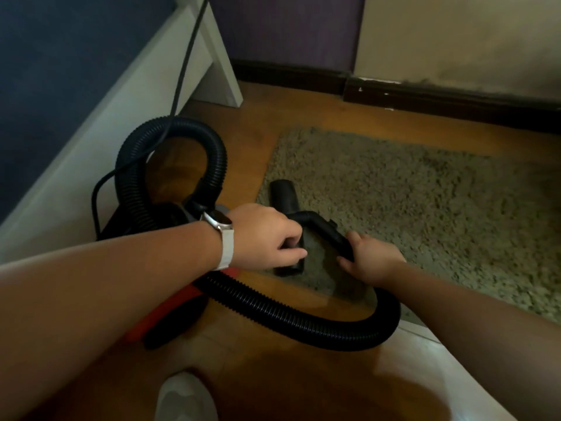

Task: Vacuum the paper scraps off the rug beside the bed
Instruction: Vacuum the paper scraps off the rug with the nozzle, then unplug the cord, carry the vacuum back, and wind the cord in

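A: Rug (409, 208) fills the right of the frame, on the wooden floor (243, 123); we see the bed (76, 132) at the upper left.

B: And our hands?

A: Our left hand (267, 235), with a watch (219, 223) on the wrist, has its fingers closed on a black nozzle piece (291, 265) at the rug's near corner. Our right hand (372, 258) is wrapped around the curved black handle (321, 226), where the ribbed hose (273, 311) begins.

B: Paper scraps?

A: We cannot make out any; the rug is blurred.
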The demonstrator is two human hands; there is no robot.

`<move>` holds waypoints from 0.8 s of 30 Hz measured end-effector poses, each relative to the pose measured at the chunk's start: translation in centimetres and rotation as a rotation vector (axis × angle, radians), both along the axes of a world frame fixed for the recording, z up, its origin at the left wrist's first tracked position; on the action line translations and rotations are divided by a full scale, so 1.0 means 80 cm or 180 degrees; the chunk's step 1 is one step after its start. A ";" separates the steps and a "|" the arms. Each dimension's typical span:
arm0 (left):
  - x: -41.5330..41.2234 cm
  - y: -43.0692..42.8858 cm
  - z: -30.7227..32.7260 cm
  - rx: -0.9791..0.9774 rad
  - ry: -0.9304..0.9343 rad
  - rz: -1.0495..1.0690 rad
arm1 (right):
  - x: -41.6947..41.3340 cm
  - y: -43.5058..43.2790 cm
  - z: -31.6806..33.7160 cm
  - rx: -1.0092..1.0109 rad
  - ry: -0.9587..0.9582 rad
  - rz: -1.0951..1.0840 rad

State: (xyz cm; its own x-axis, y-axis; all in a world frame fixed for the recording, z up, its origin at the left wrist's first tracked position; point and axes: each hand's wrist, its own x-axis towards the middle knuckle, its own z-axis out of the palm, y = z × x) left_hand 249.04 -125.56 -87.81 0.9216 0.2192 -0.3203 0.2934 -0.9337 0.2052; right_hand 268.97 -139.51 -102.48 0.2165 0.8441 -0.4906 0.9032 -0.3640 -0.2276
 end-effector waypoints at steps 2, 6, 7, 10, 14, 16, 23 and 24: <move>0.004 0.011 0.020 0.0094 0.0029 -0.0104 | -0.003 0.005 0.021 0.0207 0.0073 0.0067; -0.023 0.036 0.064 0.0429 -0.0335 0.0025 | -0.019 0.027 0.075 0.0628 0.0395 0.0336; -0.037 0.040 0.076 0.0502 -0.0519 0.0127 | -0.028 0.034 0.091 0.0723 0.0468 0.0436; -0.094 0.049 0.108 0.0515 -0.0931 0.0577 | -0.059 0.052 0.141 0.1094 0.0609 0.0718; -0.202 0.056 0.128 0.0838 -0.1556 0.1413 | -0.122 0.085 0.210 0.1601 0.0873 0.1246; -0.253 0.057 0.123 0.0831 -0.1563 0.1882 | -0.153 0.103 0.231 0.1663 0.0942 0.1546; -0.350 0.057 0.070 0.0516 -0.0961 0.2143 | -0.243 0.148 0.238 0.1717 0.0819 0.2213; -0.359 0.059 0.060 0.0462 -0.0920 0.2208 | -0.251 0.152 0.237 0.1769 0.0780 0.2245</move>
State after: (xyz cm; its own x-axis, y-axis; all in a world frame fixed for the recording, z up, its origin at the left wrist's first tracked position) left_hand 220.32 -120.82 -83.02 0.6003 0.7997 -0.0113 0.7756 -0.5787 0.2521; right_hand 248.85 -127.35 -83.53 -0.4922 0.8685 0.0592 0.7777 0.4693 -0.4183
